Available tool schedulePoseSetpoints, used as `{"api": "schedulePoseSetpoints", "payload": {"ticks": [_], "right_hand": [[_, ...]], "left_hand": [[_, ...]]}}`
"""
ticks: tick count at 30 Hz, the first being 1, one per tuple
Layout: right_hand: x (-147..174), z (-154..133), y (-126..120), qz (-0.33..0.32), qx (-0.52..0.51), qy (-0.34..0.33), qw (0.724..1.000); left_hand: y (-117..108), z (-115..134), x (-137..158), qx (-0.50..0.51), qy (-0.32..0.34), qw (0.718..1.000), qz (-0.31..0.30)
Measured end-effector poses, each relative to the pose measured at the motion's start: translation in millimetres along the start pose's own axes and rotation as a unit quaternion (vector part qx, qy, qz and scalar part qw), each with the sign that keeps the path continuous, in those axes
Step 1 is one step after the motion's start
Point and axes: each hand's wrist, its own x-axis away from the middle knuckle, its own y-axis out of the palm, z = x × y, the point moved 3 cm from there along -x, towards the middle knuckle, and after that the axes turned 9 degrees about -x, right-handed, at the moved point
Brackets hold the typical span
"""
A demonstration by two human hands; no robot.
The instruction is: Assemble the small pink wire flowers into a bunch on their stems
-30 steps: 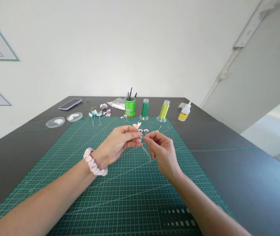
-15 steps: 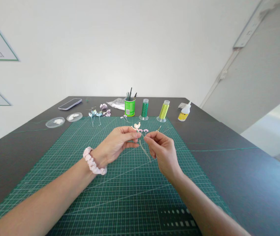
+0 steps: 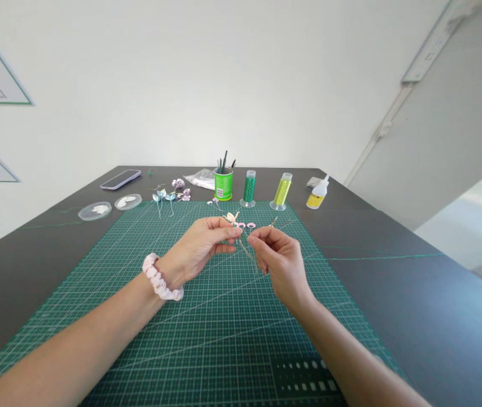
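Observation:
Between the thumb and fingertips of my left hand point(image 3: 209, 243) is a small cream artificial flower point(image 3: 232, 217), its bloom sticking up above the pinch. Its thin stem point(image 3: 248, 252) slants down to the right, below the fingers. My right hand point(image 3: 279, 254) is closed in a pinch just right of the flower, on a fine thread that is hard to make out. Two pink petal pieces point(image 3: 251, 225) lie on the mat behind the fingertips. A pointed metal tool point(image 3: 273, 221) shows partly behind my right hand.
Under my hands lies a green cutting mat point(image 3: 207, 339). Behind stand a green can point(image 3: 223, 185) of tools, a green thread spool point(image 3: 249, 189), a yellow-green spool point(image 3: 282, 192) and a glue bottle point(image 3: 317, 194). To the left are blue flowers point(image 3: 170, 196), shallow dishes point(image 3: 95, 211) and a phone point(image 3: 121, 179).
The cream flower has turned and tipped slightly left in my left fingers, and its stem has swung a little. My right hand has hardly moved.

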Motion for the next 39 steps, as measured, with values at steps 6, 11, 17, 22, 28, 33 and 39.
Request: {"api": "schedulePoseSetpoints", "payload": {"ticks": [6, 11, 17, 22, 28, 33, 39], "right_hand": [[0.4, -1.5, 1.5, -0.009, 0.015, -0.02, 1.0], [2.9, -1.9, 3.3, -0.011, 0.061, -0.037, 0.997], [4.0, -0.3, 2.8, -0.008, 0.105, -0.062, 0.992], [4.2, -4.3, 4.9, -0.018, 0.093, -0.062, 0.994], [1.9, -4.7, 4.2, -0.023, 0.035, -0.031, 0.999], [-0.6, 1.0, -0.3, 0.001, -0.009, 0.006, 1.0], [-1.2, 4.5, -3.2, 0.009, -0.048, 0.042, 0.998]], "left_hand": [[-1.1, 1.0, -0.8, 0.018, 0.019, 1.0, 0.01], [-1.9, -2.5, -3.0, 0.043, 0.04, 0.998, 0.013], [-0.2, -0.6, -2.4, 0.024, 0.076, 0.996, 0.046], [2.0, 2.5, -0.7, -0.029, 0.096, 0.993, 0.058], [1.9, 0.3, -0.9, -0.049, 0.089, 0.994, 0.038], [1.3, -1.5, -1.8, -0.008, 0.027, 1.0, -0.006], [2.4, -2.2, -1.8, 0.012, -0.005, 0.999, -0.039]]}}
